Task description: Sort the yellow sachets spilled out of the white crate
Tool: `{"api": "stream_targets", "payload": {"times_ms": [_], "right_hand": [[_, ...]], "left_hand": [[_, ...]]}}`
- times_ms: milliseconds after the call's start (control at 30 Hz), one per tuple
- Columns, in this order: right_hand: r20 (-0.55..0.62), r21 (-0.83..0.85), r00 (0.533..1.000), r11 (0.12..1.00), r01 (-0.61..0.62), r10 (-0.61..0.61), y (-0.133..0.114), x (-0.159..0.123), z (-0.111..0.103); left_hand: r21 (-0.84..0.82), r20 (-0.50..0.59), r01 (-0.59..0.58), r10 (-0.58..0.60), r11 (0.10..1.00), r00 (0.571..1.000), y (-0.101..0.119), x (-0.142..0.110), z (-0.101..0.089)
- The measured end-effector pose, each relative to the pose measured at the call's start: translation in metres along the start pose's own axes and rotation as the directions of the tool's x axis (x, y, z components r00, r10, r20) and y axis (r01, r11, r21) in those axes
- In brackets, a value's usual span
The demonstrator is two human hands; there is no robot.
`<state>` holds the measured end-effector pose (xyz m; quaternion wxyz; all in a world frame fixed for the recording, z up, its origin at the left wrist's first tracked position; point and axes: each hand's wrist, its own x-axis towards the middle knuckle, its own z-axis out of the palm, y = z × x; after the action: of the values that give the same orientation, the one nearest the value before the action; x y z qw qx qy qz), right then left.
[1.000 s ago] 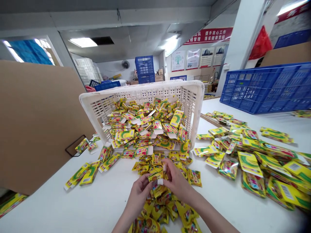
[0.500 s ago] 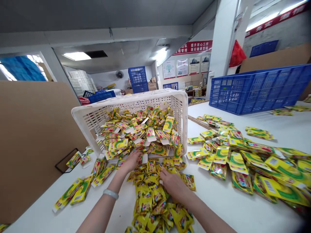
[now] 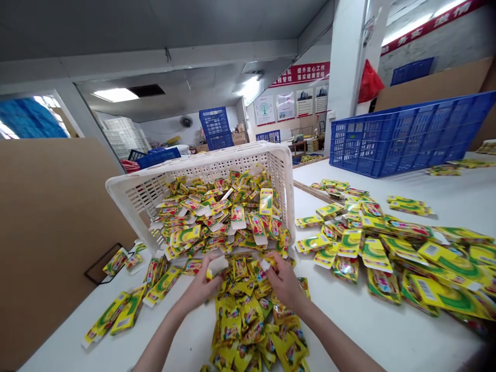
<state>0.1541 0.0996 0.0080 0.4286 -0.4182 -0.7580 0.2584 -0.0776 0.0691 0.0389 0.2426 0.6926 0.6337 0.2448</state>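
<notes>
Both hands are in the packets [image 3: 248,310] heaped before the tipped crate [image 3: 127,194], the left hand [image 3: 201,287] pinching a flat carton [image 3: 217,265], the right hand [image 3: 284,281] pinching a packet, with plenty seemingly left unsorted.

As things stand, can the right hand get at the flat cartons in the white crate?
Probably yes. The right hand is at the tipped white crate's open mouth, with flat cartons spilling toward it and nothing between; the left hand is off to one side.
</notes>
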Motion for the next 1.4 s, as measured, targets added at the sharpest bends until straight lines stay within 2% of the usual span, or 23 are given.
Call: {"api": "stream_targets", "payload": {"times_ms": [33,67,133,200,300,367,467,567,633,700,800,867,933,1000,1133,1200,1233,1267,1300,1333,1367,1400], "right_hand": [[-0.027,0.031,1.000,0.999,-0.013,0.014,-0.004,-0.003,0.000],[-0.053,0.062,0.998,0.998,-0.022,0.025,-0.008,-0.006,0.001],[-0.101,0.136,0.995,0.991,-0.011,0.025,-0.017,-0.014,0.005],[-0.147,0.201,0.989,0.979,0.035,-0.005,-0.026,-0.022,0.011],[-0.151,0.188,0.980,0.969,0.160,-0.132,-0.032,-0.030,0.018],[-0.089,0.143,0.967,0.958,0.250,-0.240,-0.032,-0.030,0.020],[0.097,0.055,0.933,0.938,0.342,-0.346,-0.031,-0.026,0.018],[0.343,-0.080,0.856,0.896,0.437,-0.387,-0.036,-0.025,0.013],[0.471,-0.122,0.795,0.864,0.489,-0.383,-0.042,-0.026,0.009],[0.516,-0.091,0.791,0.897,0.431,-0.328,-0.047,-0.027,0.005],[0.470,0.097,0.860,0.980,0.171,-0.197,-0.047,-0.025,0.002],[0.406,0.259,0.901,0.965,0.047,-0.153,-0.042,-0.022,0.004],[0.366,0.372,0.917,0.928,0.013,-0.159,-0.039,-0.020,0.008],[0.417,0.406,0.888,0.914,0.009,-0.194,-0.039,-0.021,0.011],[0.617,0.346,0.753,0.938,0.003,-0.230,-0.043,-0.024,0.014],[0.622,0.335,0.736,0.940,0.059,-0.267,-0.042,-0.022,0.009],[0.596,0.312,0.751,0.944,0.111,-0.285,-0.039,-0.018,0.003],[0.548,0.258,0.786,0.952,0.167,-0.287,-0.035,-0.014,-0.005],[0.473,0.147,0.845,0.968,0.204,-0.250,-0.029,-0.008,-0.015],[0.364,-0.008,0.913,0.980,0.200,-0.183,-0.022,-0.002,-0.028],[0.220,-0.170,0.970,0.975,0.144,-0.105,-0.014,0.005,-0.043],[0.052,-0.324,0.998,0.945,0.039,-0.023,-0.006,0.010,-0.058]], "left_hand": [[-0.134,0.024,0.010,-0.007,0.991,1.000,0.009,-0.015,0.010],[-0.341,0.057,0.045,-0.027,0.939,0.998,0.018,-0.029,0.022],[-0.636,0.140,0.140,-0.065,0.759,0.988,0.034,-0.051,0.047],[-0.767,0.215,0.217,-0.077,0.603,0.974,0.047,-0.064,0.067],[-0.820,0.271,0.263,-0.061,0.508,0.961,0.057,-0.070,0.081],[-0.821,0.285,0.274,-0.056,0.502,0.957,0.058,-0.069,0.079],[-0.788,0.287,0.263,-0.045,0.557,0.957,0.054,-0.068,0.070],[-0.741,0.289,0.263,-0.059,0.617,0.955,0.048,-0.069,0.067],[-0.718,0.319,0.305,-0.094,0.626,0.943,0.044,-0.069,0.068],[-0.713,0.355,0.344,-0.107,0.611,0.929,0.039,-0.069,0.066],[-0.743,0.387,0.366,-0.086,0.560,0.918,0.034,-0.069,0.057],[-0.757,0.384,0.361,-0.076,0.544,0.920,0.032,-0.069,0.049],[-0.766,0.363,0.336,-0.061,0.549,0.930,0.031,-0.068,0.044],[-0.781,0.332,0.299,-0.042,0.548,0.942,0.032,-0.067,0.043],[-0.763,0.349,0.321,-0.060,0.561,0.935,0.035,-0.067,0.050],[-0.750,0.336,0.304,-0.057,0.587,0.940,0.034,-0.067,0.053],[-0.756,0.310,0.264,-0.027,0.599,0.950,0.032,-0.066,0.052],[-0.760,0.275,0.212,0.009,0.615,0.961,0.029,-0.065,0.051],[-0.747,0.230,0.150,0.040,0.647,0.972,0.023,-0.063,0.048],[-0.710,0.171,0.085,0.054,0.699,0.984,0.015,-0.060,0.044],[-0.635,0.091,0.023,0.046,0.772,0.995,0.004,-0.056,0.040],[-0.514,-0.005,-0.022,0.023,0.857,1.000,-0.008,-0.052,0.036]]}}
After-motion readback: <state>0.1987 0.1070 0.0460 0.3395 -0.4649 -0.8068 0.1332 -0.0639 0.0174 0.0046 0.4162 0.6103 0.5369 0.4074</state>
